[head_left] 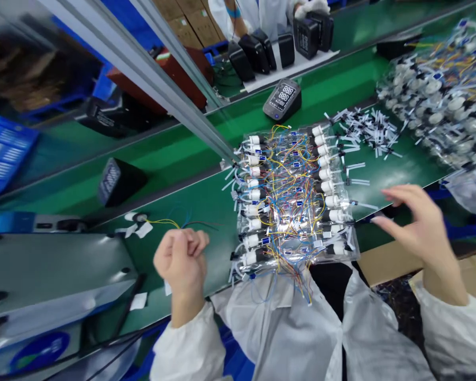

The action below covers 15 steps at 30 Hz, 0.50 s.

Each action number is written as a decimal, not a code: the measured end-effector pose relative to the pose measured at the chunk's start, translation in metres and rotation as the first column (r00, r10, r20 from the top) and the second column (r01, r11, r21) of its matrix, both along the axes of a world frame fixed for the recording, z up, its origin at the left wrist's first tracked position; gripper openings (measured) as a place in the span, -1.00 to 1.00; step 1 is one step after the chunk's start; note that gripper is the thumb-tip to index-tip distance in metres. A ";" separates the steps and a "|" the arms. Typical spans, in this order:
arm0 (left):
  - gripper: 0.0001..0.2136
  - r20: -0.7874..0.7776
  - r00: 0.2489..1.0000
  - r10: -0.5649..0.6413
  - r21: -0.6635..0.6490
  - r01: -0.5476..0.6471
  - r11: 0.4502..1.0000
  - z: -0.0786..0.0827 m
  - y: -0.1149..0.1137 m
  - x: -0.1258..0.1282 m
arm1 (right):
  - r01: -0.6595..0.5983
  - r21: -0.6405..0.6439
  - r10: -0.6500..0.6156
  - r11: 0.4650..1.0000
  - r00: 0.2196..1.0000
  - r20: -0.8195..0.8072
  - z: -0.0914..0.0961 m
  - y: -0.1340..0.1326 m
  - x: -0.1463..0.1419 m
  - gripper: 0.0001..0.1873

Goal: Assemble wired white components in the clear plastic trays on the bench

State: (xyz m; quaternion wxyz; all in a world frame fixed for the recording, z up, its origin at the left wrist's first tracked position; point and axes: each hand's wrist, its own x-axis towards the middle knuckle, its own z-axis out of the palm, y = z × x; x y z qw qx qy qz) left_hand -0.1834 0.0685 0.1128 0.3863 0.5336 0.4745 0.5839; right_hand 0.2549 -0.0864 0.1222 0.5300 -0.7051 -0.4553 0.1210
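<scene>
Tray of wired pumps (pixel 354 247) lies mid-frame, handy to both hands. Right hand (pixel 414 222) hovers spread, empty, beside its right edge; left hand (pixel 181 256) is fisted, contents hidden

Digital display monitor (pixel 282 99), loose tube pieces (pixel 367 132), black unit (pixel 117 182)

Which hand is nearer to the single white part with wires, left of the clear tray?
Left. The left hand, a fist, is just right of the white part, near its wire ends. The right hand, open, is on the far side of the clear tray.
</scene>
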 end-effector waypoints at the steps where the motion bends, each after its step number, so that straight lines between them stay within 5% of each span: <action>1: -0.64 0.009 0.999 -0.046 0.048 0.045 0.998 0.012 -0.004 0.006 | -0.099 -0.038 0.101 0.994 0.994 0.035 -0.009 0.002 -0.004 -0.39; 3: -0.75 -0.043 0.985 -0.167 0.088 0.170 0.982 0.034 -0.012 0.018 | -0.208 -0.051 0.208 0.977 0.978 -0.008 -0.025 0.005 -0.009 -0.50; 6: -0.88 -0.317 0.872 -0.372 0.057 0.409 0.911 0.060 -0.019 0.043 | -0.189 0.030 0.191 0.982 0.970 -0.147 -0.037 0.012 -0.016 -0.80; 8: -0.80 -0.514 0.686 -0.516 0.004 0.603 0.798 0.072 -0.020 0.065 | -0.129 0.086 0.145 0.988 0.966 -0.213 -0.034 0.020 -0.023 -0.85; 12: -0.64 -0.716 0.209 -0.666 -0.177 0.868 0.463 0.077 -0.017 0.109 | 0.046 0.262 0.020 0.964 0.970 -0.243 -0.009 0.036 -0.036 -0.82; 15: -0.74 -0.742 0.018 -0.670 -0.266 0.910 0.318 0.075 -0.013 0.123 | 0.142 0.414 -0.039 0.899 0.968 -0.248 0.017 0.039 -0.037 -0.77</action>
